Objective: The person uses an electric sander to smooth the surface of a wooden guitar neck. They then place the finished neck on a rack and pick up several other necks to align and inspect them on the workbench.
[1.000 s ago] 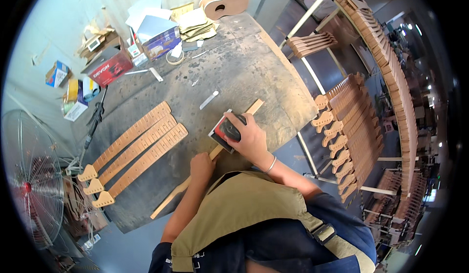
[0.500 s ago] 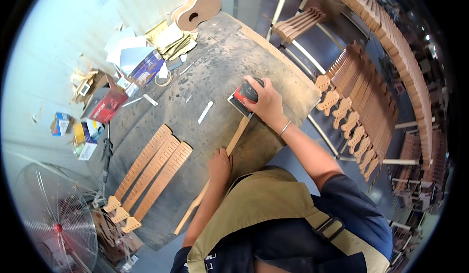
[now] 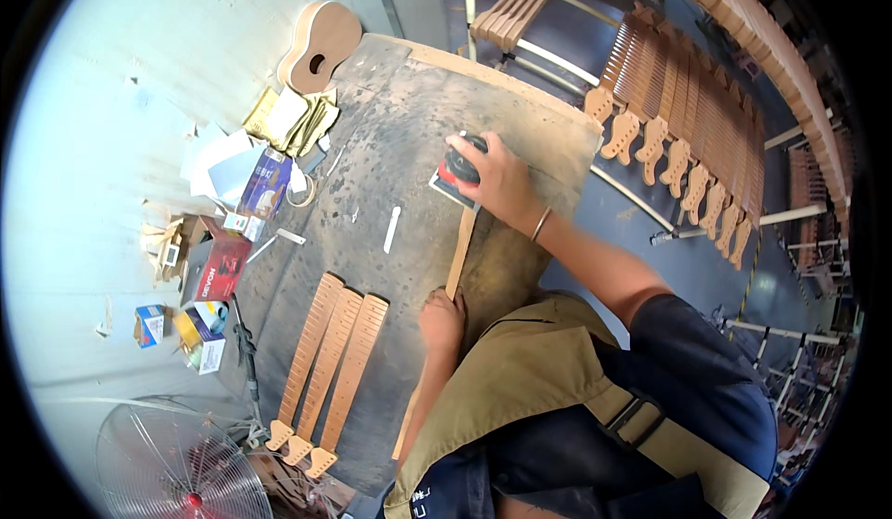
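Note:
My right hand is wrapped round a red and black handheld sander on the far part of a long narrow wooden piece. My left hand grips this piece lower down, with its fingers closed around it. Part of the piece is hidden by my left hand and forearm. Left of that hand, three wooden guitar necks with fretted boards and drilled headstocks lie side by side on the dark, stained workbench. A small white strip lies between the necks and the sander.
Boxes, papers and folded yellow sheets line the left wall, with a guitar body at the back. A wire fan stands lower left. Racks of wooden necks and tube frames stand right of the bench.
My right hand has moved the sander away from me along the wooden piece, toward its far end. My left hand still holds the piece. The whole view has turned and shifted.

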Demonstrator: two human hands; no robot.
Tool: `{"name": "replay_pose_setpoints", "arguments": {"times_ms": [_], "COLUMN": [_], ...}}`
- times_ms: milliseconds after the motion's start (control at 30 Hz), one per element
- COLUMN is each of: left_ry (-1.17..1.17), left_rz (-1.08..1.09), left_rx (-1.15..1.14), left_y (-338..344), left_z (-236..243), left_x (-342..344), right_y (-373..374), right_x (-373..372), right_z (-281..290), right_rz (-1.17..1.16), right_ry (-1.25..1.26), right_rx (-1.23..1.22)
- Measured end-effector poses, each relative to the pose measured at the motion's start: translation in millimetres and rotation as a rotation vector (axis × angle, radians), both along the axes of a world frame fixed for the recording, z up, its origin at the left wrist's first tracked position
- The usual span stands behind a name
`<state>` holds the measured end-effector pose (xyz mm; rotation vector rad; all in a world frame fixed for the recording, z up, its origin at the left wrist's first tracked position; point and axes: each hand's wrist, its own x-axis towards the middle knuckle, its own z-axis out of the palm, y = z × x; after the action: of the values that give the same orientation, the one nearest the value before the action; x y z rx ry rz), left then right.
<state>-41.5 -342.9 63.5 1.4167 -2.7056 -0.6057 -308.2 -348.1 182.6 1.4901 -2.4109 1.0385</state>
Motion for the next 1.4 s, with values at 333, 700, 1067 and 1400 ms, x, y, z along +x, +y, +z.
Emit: {"name": "replay_pose_setpoints", "arguments": {"times_ms": [333,700,1067,1400], "left_ry": [-0.020,0.090,0.037,0.024], "left_rz": [-0.016,0.128,0.125,0.089], "left_rx": [-0.021,0.097,0.022,0.027], "left_y": [-1.0,-5.1,-0.1,-0.6], "left_z": [-3.6,-2.1,8.6,12.0], "left_x": [0.2,5.2,-7.5,-5.2], "right_y": [-2.7,55.5,-4.8,-4.9], "right_x": [-6.1,68.1,-92.3,-49.3], "right_z": [-6.9,8.1,-2.5,6.7], "right_rz": [0.022,0.352,0.021,0.249], "right_ry": [0.001,-0.084,0.032,-0.045], "right_rx": [0.001,0.176,0.041,0.138]}}
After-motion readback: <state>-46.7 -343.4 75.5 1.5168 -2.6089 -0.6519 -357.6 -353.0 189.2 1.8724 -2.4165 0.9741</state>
